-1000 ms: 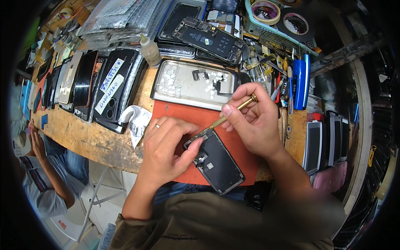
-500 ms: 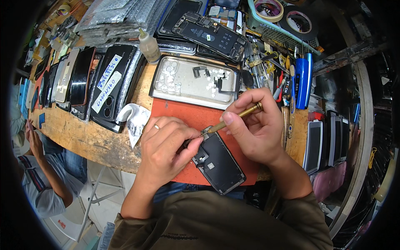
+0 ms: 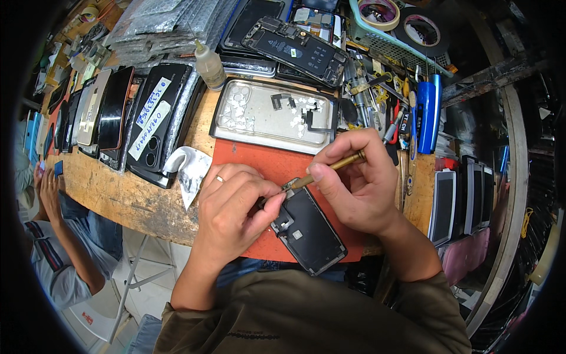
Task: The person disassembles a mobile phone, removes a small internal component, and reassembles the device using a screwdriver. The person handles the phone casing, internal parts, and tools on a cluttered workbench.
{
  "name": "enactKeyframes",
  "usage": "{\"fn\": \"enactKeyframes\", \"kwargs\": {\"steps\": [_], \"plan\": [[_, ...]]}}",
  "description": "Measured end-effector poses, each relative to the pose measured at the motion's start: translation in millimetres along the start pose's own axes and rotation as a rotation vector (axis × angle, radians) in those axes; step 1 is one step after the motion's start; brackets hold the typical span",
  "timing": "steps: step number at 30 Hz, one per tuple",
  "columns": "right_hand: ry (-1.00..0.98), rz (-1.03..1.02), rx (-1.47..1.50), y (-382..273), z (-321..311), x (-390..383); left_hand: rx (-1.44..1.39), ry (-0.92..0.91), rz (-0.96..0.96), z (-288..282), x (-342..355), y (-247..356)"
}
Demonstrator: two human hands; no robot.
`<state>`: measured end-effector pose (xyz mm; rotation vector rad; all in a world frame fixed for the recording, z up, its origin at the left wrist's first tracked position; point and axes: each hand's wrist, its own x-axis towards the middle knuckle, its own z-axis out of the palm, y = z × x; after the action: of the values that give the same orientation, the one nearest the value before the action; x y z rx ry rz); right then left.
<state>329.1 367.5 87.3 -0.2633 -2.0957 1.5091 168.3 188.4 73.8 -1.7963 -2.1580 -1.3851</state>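
Note:
A black phone screen panel point(image 3: 312, 233), its inner side up, lies slantwise on an orange-red mat point(image 3: 236, 156). My left hand point(image 3: 236, 206) wears a ring and is closed at the panel's upper end, thumb and forefinger pinched on its corner; what lies under the fingertips is partly hidden. A brass-coloured screwdriver point(image 3: 330, 167) is held between the thumb and fingers of my right hand point(image 3: 362, 183). Its tip points down-left and meets the panel's upper end beside my left fingertips. Small flex cables point(image 3: 285, 223) show along the panel's left edge.
Beyond the mat stands a clear-bottomed tray point(image 3: 271, 121) with small white and black pieces. A dropper bottle point(image 3: 209, 66), phones point(image 3: 156, 124) and a curled paper point(image 3: 190, 171) sit leftward. Tools point(image 3: 377, 88) and a blue-handled tool point(image 3: 425, 115) lie right. Another person's hand point(image 3: 50, 194) is far left.
My right hand and the screwdriver have shifted slightly left, with the tip still at the panel's upper end. My left hand stays nearly still. The other person's hands have moved.

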Motion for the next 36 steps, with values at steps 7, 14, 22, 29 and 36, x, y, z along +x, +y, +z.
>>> {"fn": "enactKeyframes", "kwargs": {"steps": [7,14,22,29,36], "plan": [[0.101,-0.104,-0.053,-1.3,2.0,3.6,0.005,-0.043,-0.057,-1.8,-0.7,3.7],[-0.083,-0.364,-0.407,-14.2,-15.6,8.8,0.083,-0.145,0.045,0.6,-0.8,2.6],[-0.153,-0.343,-0.425,-15.6,-15.7,8.4,0.112,-0.165,0.054,0.8,-0.8,2.7],[-0.204,-0.34,-0.431,-19.3,-14.9,10.2,0.1,-0.173,0.04,0.8,-1.5,1.7],[-0.298,-0.256,-0.421,-37.0,-9.8,10.9,0.106,-0.167,0.039,-0.9,-1.6,2.2]]}}
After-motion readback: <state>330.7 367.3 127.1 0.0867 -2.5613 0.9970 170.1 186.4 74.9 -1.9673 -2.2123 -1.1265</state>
